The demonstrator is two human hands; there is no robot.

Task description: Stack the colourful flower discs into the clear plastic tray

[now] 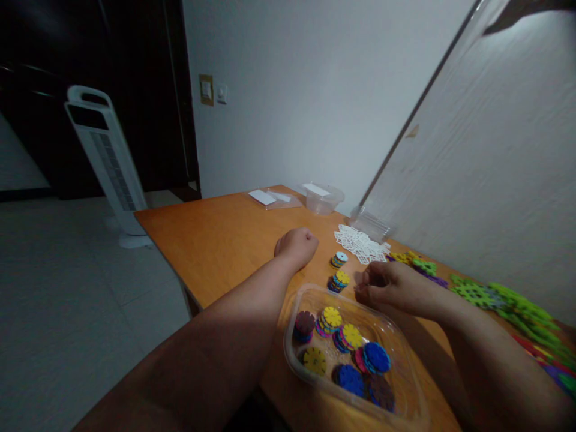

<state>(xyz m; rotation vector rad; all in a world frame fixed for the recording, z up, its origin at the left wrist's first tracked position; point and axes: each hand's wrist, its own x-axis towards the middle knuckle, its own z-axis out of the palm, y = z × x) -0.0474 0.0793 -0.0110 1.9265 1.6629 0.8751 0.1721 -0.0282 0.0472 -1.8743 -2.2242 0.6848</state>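
My left hand (297,245) is closed in a fist over the wooden table, and its curled fingers hide whatever may be inside. My right hand (380,285) hovers to the right of two small stacks, fingers loosely curled and apart, with nothing visible between them. The nearer stack of notched plastic discs (339,281) has a yellow disc on top. Just beyond it stands another disc stack (339,259) topped in pale blue. In front of both hands sits a clear plastic tub (290,351). Several stacks of yellow, blue and brown discs (350,337) stand inside it.
White lattice pieces (361,243) lie behind my right hand, near a clear lidded box (371,225). A round clear container (321,198) and flat packets (273,198) are at the back. Green lattice pieces (477,292) line the right side. A white tower fan (110,159) stands left.
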